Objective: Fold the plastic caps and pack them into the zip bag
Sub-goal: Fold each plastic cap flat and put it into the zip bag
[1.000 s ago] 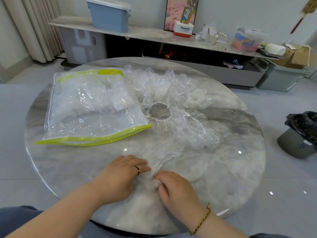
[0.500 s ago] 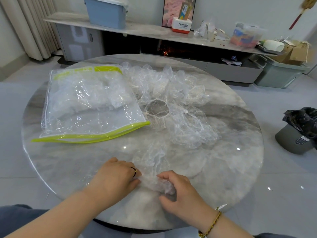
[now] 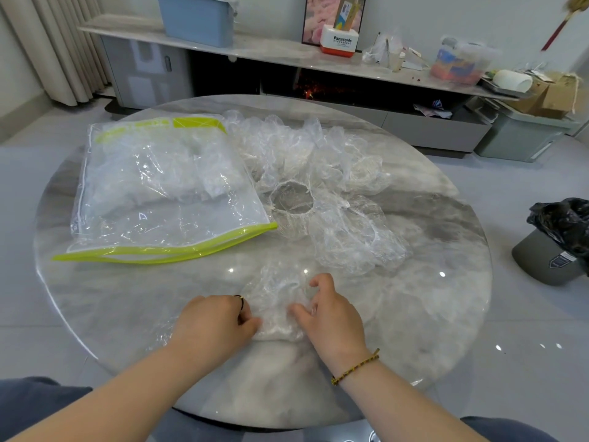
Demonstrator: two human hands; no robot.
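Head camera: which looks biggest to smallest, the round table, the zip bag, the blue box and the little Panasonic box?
1. round table
2. zip bag
3. blue box, cut off by the top edge
4. Panasonic box
Both boxes sit farther back, so their real sizes may differ.

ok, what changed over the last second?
The left hand went from lying flat on the plastic cap to pinching its left edge. The right hand shifted its grip from a fingertip pinch to curled fingers round the right side, and the cap is bunched up between them. The zip bag and the pile of loose caps stayed put.
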